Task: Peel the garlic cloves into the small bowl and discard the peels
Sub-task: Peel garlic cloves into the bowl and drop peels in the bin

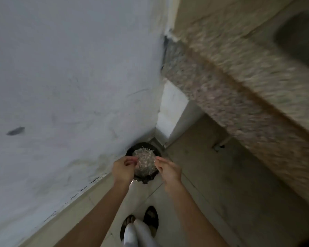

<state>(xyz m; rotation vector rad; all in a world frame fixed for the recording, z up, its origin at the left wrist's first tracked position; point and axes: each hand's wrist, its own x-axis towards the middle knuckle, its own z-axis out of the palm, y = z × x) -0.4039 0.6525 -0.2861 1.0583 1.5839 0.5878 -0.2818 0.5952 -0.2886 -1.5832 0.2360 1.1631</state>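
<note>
White wall (pixel 61 86) at left; near its foot, left hand (pixel 123 169), fingers curled, over left rim of dark bin (pixel 146 178) heaped with garlic peels (pixel 144 162); right hand (pixel 169 170) over right rim, likewise curled; cannot tell if pinching peel; heap straight below, equally near both; speckled counter (pixel 239 86) at far right.

Stands by wall (pixel 70 77) and counter (pixel 239 90), sandalled feet (pixel 151 215) on tiled floor (pixel 212 175). Holds left hand (pixel 123 169) and right hand (pixel 169 170) above black bin (pixel 145 179), fingers (pixel 130 162) curled inward either side of heaped peels (pixel 144 160). Cannot make out anything gripped.
</note>
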